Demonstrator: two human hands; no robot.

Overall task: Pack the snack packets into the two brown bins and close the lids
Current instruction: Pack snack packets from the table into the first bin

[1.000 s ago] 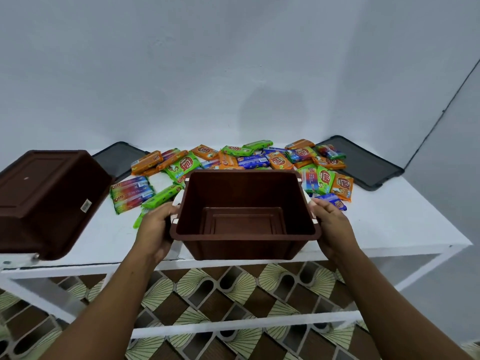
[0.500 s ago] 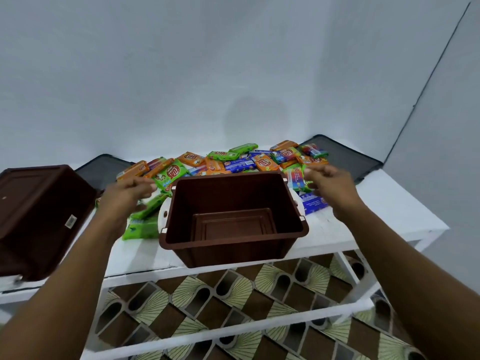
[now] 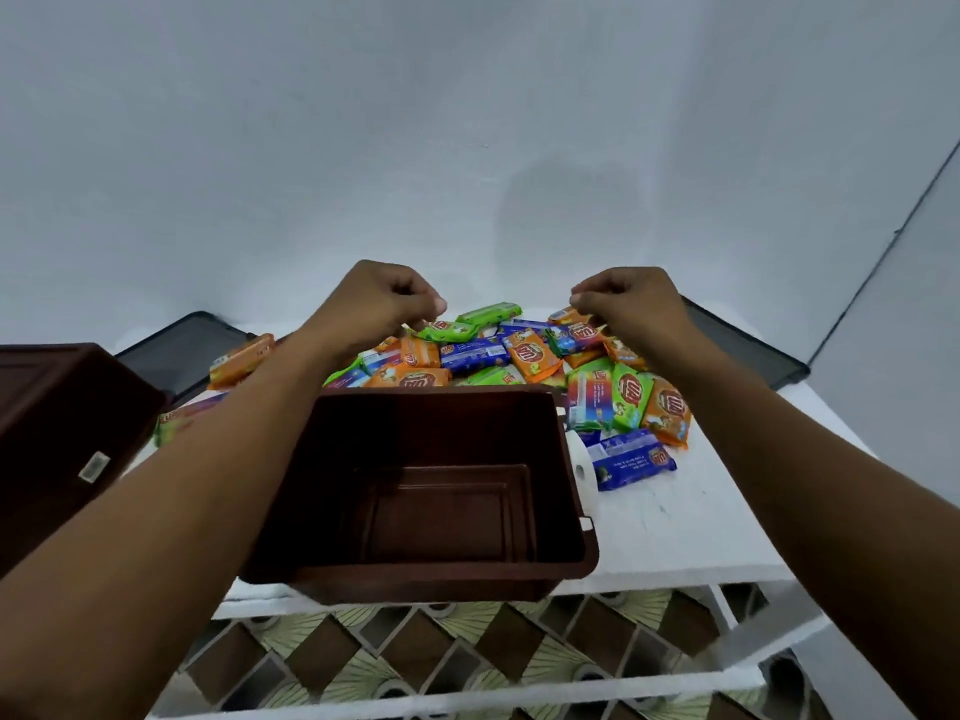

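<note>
We are no longer holding the open brown bin (image 3: 415,574), which is sitting empty at the front edge of the bench (image 3: 675,522); both arms are now reaching over it to the snack packets (image 3: 483,356) heaped just behind. Our left hand (image 3: 382,298) is curling its fingers onto a green packet (image 3: 449,331), our right hand (image 3: 623,301) onto an orange packet (image 3: 566,317), though we cannot tell whether either is pinching yet. Packing seems only to be starting; the second bin (image 3: 62,433) is waiting at left.

- A single wide-angle view, worn on the person's head, looks forward and down.
- It faces the wall (image 3: 467,122) behind the bench (image 3: 675,537), from the bench's near edge.
- The open brown bin (image 3: 431,511) sits close under the lens; the snack packets (image 3: 524,356) lie farther off, toward the wall.
</note>
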